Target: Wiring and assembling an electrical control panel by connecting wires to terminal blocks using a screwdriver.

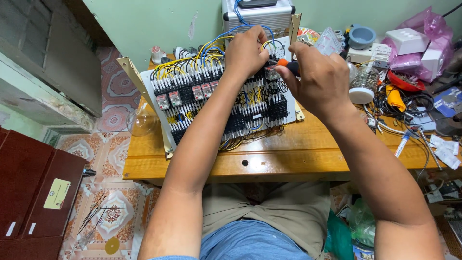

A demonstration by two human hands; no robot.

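Fingers [288,65] of right hand [317,79] gripping screwdriver [284,63], left hand [246,50] on control panel [192,91]

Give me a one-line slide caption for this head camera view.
Left hand steadies wires on a relay panel while right hand works an orange-handled screwdriver.

your left hand [246,50] covers the wiring at the panel's [216,103] twelve o'clock end, so you can't tell what its fingertips pinch. your right hand [317,79] hides all but the orange end of the screwdriver [284,62]; its tip is out of sight. the silver case [260,14] at twelve o'clock is cut off by the top edge. at three o'clock the surface [288,154] runs out of frame, and the small parts there are too tangled to tell apart.
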